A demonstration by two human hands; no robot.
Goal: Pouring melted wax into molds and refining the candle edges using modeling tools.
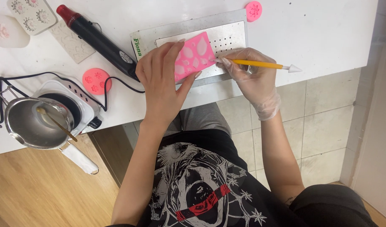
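My left hand (161, 80) is bare and grips a pink rectangular mould (196, 54) with leaf-shaped hollows, tilting it over a perforated metal plate (230, 35). My right hand (251, 77) wears a clear glove and holds a yellow stick tool (260, 64) with a white pointed tip; its other end touches the mould's right edge. Both hands work near the front edge of the white table (319, 33).
A black heat gun (98, 40) with a red nozzle lies left of the plate. A steel pot (31, 122) with a stirrer sits on a small white hotplate (81, 101). Round pink moulds (96, 80) (253, 10) and white moulds (31, 14) lie around.
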